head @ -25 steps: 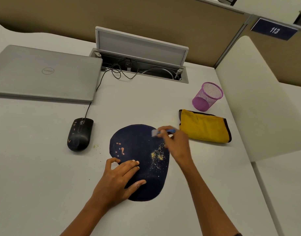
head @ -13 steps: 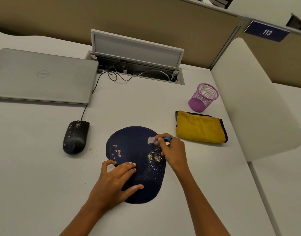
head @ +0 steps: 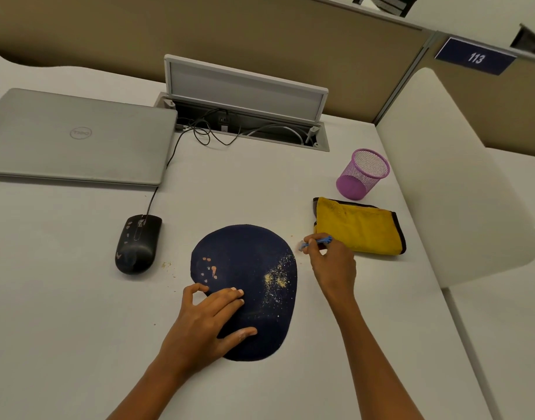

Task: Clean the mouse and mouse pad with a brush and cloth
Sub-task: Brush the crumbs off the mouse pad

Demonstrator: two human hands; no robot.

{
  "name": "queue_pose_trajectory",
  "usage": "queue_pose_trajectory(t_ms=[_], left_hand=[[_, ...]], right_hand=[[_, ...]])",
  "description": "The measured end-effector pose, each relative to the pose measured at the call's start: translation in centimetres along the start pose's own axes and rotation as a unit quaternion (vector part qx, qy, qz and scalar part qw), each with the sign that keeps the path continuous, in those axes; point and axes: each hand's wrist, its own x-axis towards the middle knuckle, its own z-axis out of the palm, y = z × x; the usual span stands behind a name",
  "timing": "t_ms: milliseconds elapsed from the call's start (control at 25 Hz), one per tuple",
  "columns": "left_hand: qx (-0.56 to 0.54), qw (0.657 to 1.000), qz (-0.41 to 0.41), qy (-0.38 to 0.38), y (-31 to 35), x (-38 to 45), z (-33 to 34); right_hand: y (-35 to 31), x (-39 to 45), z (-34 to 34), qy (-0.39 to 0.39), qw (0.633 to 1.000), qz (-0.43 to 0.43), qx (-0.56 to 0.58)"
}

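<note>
1. A sign [head: 475, 57] is marked "113"; a logo is seen on the one closed laptop [head: 78, 137].
2. A white desk [head: 63, 298] is backed by a tan partition [head: 260, 34].
3. One mouse [head: 138, 244], one cloth [head: 358, 227] and one cup [head: 363, 174] are counted.
4. The mouse pad [head: 245, 268] is pinned by the flat, released left hand [head: 204, 325]; a brush [head: 314, 242] is pinched in the right hand [head: 332, 265], just off the pad's right edge.

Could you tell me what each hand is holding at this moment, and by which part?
The right hand pinches the brush by its blue handle. The left hand holds nothing; it presses flat on the mouse pad.
</note>
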Motion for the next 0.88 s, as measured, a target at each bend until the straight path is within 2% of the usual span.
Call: queue_pose_trajectory(t_ms=[80, 160, 200, 280, 320, 400, 480, 520, 600, 680, 800, 880], left_hand=[[-0.002, 1.0, -0.001, -0.002, -0.1, -0.1, 0.1], [-0.002, 1.0, -0.001, -0.003, -0.2, -0.1, 0.1], [-0.001, 1.0, -0.001, -0.004, -0.2, -0.1, 0.1], [0.0, 1.0, -0.001, -0.005, -0.2, 0.0, 0.1], [0.0, 1.0, -0.002, -0.004, -0.1, -0.1, 0.2], [-0.001, 1.0, -0.001, -0.002, -0.1, -0.1, 0.2], [-0.001, 1.0, 0.001, 0.001, -0.2, -0.1, 0.1], [0.0, 1.0, 0.002, 0.001, -0.2, 0.0, 0.1], [0.0, 1.0, 0.003, 0.003, -0.1, 0.0, 0.2], [0.001, 1.0, 0.003, 0.006, -0.1, 0.0, 0.2], [0.002, 1.0, 0.004, 0.009, -0.2, -0.1, 0.2], [0.002, 1.0, 0.006, 0.009, -0.2, -0.1, 0.2]], right_hand=[[-0.2, -0.1, -0.1, -0.059, 0.993, -0.045, 0.089], [-0.2, -0.7, 0.0, -0.111, 0.988, -0.052, 0.091], [0.2, -0.7, 0.1, -0.1, 0.993, -0.038, 0.058], [0.7, -0.4, -0.3, -0.028, 1.0, 0.002, -0.012], [0.7, -0.3, -0.4, -0.01, 1.0, 0.002, -0.006], [0.2, 0.0, -0.3, -0.05, 0.996, -0.023, 0.066], [-0.2, -0.4, 0.0, -0.105, 0.99, -0.04, 0.08], [0.0, -0.6, 0.1, -0.1, 0.993, -0.035, 0.051], [0.7, -0.5, -0.4, -0.036, 0.999, -0.007, -0.037], [0.9, -0.2, -0.9, -0.003, 0.999, 0.0, -0.054], [-0.1, -0.3, -0.5, -0.095, 0.99, -0.055, 0.09], [-0.2, -0.8, 0.0, -0.131, 0.986, -0.064, 0.077]])
